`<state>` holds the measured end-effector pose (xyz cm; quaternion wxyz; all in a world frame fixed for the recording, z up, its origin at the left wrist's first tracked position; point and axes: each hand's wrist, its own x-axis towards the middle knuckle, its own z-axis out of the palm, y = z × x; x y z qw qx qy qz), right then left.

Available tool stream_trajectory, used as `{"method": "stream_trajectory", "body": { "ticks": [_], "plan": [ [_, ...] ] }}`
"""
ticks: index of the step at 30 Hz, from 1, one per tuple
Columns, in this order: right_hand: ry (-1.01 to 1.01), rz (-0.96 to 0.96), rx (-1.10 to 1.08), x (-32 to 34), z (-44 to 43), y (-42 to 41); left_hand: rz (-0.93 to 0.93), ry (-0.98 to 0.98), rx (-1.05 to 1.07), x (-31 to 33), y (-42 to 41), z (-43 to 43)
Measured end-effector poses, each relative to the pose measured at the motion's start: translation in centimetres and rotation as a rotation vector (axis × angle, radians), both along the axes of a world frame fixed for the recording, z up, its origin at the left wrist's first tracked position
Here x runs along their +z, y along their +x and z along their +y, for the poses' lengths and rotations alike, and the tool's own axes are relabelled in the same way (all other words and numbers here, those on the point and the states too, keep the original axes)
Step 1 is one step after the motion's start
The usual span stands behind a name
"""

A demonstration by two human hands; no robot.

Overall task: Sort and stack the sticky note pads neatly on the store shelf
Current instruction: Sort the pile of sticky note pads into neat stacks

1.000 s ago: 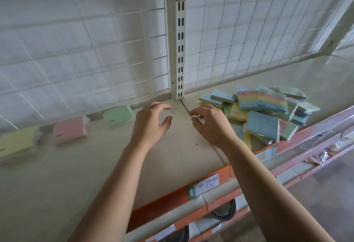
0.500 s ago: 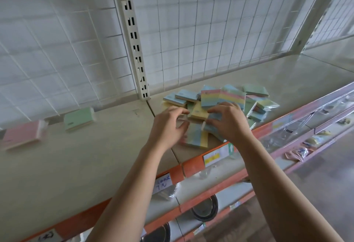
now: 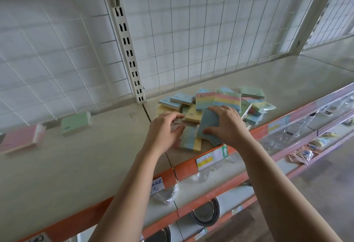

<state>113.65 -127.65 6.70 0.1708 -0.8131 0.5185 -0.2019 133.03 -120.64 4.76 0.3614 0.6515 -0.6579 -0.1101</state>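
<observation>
Gripping a blue pad (image 3: 209, 125) with my right hand (image 3: 226, 125) at the near edge of the pile (image 3: 220, 105) on the shelf (image 3: 95, 155), my left hand (image 3: 164, 130) spread loosely beside it, I risk knocking the rainbow pad (image 3: 188, 142) off the front edge.

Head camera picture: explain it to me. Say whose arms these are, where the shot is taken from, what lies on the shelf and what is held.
There is no machine here. A person wears a camera on the head, looking down at two bare arms.

The shelf is a beige store shelf with a wire grid behind. A jumbled pile of sticky note pads lies on it. Further left lie a green pad and a pink pad, each apart.

The right hand grips a blue pad at the pile's near edge. The left hand reaches in beside it; whether its fingers hold anything is unclear.
</observation>
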Motion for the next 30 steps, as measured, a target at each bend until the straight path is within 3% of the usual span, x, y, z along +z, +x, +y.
{"method": "stream_trajectory", "body": {
  "ticks": [5,12,16,30],
  "plan": [
    [-0.005,-0.158,-0.018,0.5,-0.3,0.1,-0.005,0.180,-0.033,0.4,0.1,0.8],
    [-0.022,-0.483,-0.002,1.7,-0.1,0.2,-0.193,0.272,-0.055,0.0,0.4,0.6],
    [0.007,-0.574,-0.020,1.8,-0.1,0.4,-0.303,0.428,-0.042,-0.1,0.1,0.6],
    [0.070,-0.678,-0.054,1.8,0.2,0.6,0.044,0.432,-0.006,1.1,0.2,1.3]
  ]
}}
